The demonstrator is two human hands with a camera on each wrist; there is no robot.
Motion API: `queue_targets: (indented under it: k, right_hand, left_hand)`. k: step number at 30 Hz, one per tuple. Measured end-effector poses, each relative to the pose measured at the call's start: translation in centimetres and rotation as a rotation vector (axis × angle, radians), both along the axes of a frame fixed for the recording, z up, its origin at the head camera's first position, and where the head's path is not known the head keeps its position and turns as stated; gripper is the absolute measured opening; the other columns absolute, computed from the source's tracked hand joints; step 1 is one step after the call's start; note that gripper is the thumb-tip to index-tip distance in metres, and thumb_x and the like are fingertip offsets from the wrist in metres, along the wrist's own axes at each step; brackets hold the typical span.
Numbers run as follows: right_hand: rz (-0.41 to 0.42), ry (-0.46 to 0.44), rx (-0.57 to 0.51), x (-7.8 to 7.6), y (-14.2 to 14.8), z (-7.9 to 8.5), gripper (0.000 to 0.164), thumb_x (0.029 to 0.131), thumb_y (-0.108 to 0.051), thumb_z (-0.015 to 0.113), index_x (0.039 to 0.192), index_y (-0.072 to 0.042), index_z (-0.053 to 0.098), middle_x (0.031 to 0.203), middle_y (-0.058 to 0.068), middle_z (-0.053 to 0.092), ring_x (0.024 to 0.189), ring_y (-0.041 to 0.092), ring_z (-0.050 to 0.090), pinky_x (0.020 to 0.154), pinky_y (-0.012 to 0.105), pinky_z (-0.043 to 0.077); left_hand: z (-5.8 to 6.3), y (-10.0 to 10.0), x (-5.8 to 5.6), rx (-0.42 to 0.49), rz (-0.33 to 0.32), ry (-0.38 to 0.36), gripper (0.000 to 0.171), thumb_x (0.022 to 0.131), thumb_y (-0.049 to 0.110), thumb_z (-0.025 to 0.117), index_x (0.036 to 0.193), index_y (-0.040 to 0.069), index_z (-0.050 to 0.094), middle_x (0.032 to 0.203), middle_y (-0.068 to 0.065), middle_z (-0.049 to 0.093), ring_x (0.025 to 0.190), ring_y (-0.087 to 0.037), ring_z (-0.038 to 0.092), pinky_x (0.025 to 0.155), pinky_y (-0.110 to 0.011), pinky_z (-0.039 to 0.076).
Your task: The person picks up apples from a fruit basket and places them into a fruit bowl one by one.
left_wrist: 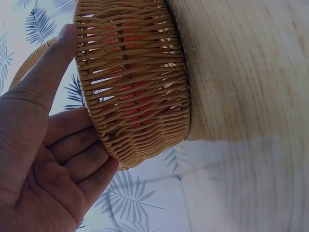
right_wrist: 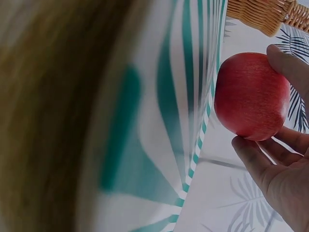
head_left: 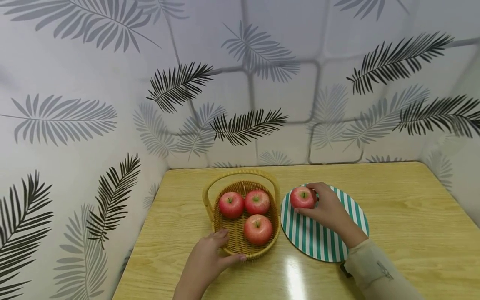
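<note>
My right hand (head_left: pixel 329 208) pinches a red apple (head_left: pixel 303 197) between thumb and fingers, over the back left of a round mat with green and white stripes (head_left: pixel 322 241). Whether the apple touches the mat cannot be told. In the right wrist view the same apple (right_wrist: pixel 252 95) shows its smooth red side. To the left stands a wicker basket (head_left: pixel 235 233) with three red apples (head_left: pixel 258 229) inside. My left hand (head_left: pixel 205 259) holds its front left rim, thumb at the front. In the left wrist view, the basket's wall (left_wrist: pixel 135 87) hides the fingertips.
The basket's arched handle (head_left: pixel 243 171) stands up at its back. Basket and mat lie side by side on a light wooden table (head_left: pixel 405 216). Behind the table's back edge rises a wall (head_left: pixel 277 96) with a leaf pattern.
</note>
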State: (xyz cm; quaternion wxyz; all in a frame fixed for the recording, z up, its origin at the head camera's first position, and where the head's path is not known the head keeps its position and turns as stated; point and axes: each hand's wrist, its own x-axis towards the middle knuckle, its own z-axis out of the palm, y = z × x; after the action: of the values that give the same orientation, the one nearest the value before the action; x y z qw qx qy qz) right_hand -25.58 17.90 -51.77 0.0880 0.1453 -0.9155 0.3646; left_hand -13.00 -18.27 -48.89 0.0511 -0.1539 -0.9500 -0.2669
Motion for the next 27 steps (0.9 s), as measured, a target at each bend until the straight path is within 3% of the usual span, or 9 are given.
queue_targets:
  k: [9,13,27]
  right_hand:
    - [-0.043,-0.052,0.007,-0.9,-0.4,-0.3,0.079,0.083,-0.037,0.093,0.14,0.005,0.058,0.138,0.025,0.062,0.118,0.042,0.064,0.094,0.057,0.06]
    - [-0.055,-0.065,0.017,-1.0,-0.4,-0.1,0.081,0.083,-0.037,0.092,0.141,0.007,0.057,0.139,0.027,0.061,0.119,0.043,0.063,0.094,0.059,0.06]
    - [-0.031,-0.099,0.059,-1.4,-0.7,-0.4,0.083,0.086,-0.039,0.089,0.145,0.005,0.052,0.135,0.028,0.059,0.112,0.041,0.064,0.093,0.058,0.061]
  left_hand:
    - [-0.2,0.0,-0.1,-0.007,-0.006,0.009,0.064,0.08,0.054,0.088,0.11,-0.002,0.081,0.13,-0.019,0.075,0.123,-0.034,0.072,0.103,-0.049,0.06]
    - [-0.2,0.0,-0.1,0.007,-0.005,-0.017,0.072,0.08,0.056,0.088,0.119,-0.003,0.079,0.132,-0.019,0.074,0.126,-0.035,0.071,0.106,-0.051,0.059]
    - [-0.6,-0.2,-0.2,-0.011,0.005,-0.006,0.07,0.08,0.056,0.088,0.118,-0.003,0.079,0.131,-0.018,0.075,0.127,-0.033,0.071,0.106,-0.05,0.059]
